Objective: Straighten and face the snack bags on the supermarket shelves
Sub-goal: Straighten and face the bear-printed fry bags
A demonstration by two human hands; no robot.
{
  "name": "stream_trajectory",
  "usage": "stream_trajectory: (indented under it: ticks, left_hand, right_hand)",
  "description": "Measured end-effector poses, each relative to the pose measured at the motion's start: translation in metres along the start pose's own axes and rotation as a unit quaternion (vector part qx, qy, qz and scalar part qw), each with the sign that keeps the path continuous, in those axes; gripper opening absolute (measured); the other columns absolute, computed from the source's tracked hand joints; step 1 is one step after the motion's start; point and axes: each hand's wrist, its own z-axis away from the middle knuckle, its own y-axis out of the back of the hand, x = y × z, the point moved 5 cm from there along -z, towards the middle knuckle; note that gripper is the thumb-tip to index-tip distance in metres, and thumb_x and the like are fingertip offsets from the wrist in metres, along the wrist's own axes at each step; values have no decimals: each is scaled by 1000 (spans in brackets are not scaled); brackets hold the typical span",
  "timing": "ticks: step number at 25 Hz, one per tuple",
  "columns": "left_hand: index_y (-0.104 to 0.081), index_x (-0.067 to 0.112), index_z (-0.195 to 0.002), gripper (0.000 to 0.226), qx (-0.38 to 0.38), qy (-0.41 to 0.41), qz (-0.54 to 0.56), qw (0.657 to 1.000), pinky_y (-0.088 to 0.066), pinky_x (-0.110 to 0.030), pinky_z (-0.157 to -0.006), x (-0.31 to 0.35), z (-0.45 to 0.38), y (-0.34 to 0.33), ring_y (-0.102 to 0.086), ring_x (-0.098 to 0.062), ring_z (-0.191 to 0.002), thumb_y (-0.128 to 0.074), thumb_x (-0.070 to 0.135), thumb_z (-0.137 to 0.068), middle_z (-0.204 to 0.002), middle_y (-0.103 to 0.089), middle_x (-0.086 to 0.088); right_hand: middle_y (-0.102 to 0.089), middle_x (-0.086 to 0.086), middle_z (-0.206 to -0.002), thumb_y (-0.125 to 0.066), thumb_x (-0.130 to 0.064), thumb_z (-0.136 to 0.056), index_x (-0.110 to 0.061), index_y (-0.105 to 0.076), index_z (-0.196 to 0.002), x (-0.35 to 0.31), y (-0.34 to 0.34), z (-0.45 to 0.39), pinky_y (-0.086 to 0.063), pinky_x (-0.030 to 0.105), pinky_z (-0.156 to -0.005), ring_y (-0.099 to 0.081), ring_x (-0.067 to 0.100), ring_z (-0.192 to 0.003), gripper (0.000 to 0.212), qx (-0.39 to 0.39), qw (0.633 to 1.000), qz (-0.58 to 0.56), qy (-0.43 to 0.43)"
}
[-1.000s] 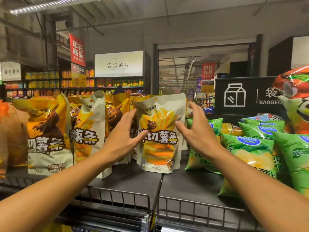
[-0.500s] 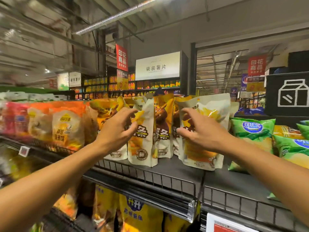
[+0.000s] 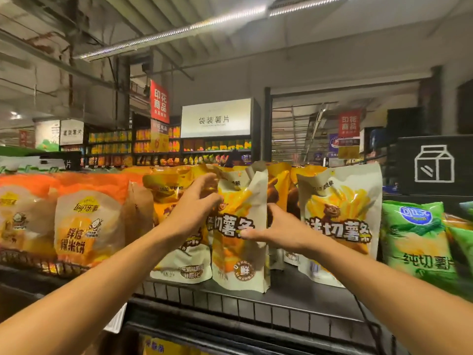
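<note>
the fries bag [image 3: 239,242] under my thumb looks like matt, paper-like film, creased at its top. the green chip bags [image 3: 416,242] are glossy plastic. the shelf [image 3: 294,295] is dark, smooth metal with a wire rail [image 3: 256,310] along its front.

Both forearms are bare from the frame edge to the wrist, with no sleeve in view. The left hand [image 3: 190,213] and right hand [image 3: 284,230] are ungloved. No ring, watch or band shows on either.

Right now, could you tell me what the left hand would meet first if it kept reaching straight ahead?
Most likely the yellow fries bag directly behind the left hand, whose curled fingers look already at its upper front; depth is unclear.
</note>
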Motion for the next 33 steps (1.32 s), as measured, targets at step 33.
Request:
stream_trajectory:
  ticks: [33]
  left_hand:
    - [-35,46,-140,106,-145,-78,263,951,-55,-22,-85,-2,-71,-107,-66,-12,-114,-87,65,-49,-126,-67,11]
  right_hand:
    - [-74,-14,-112,-73,-63,-76,-34,-62,-120,12,124,10,-56,18,-77,-71,6,-102,54,210,949,-182,147]
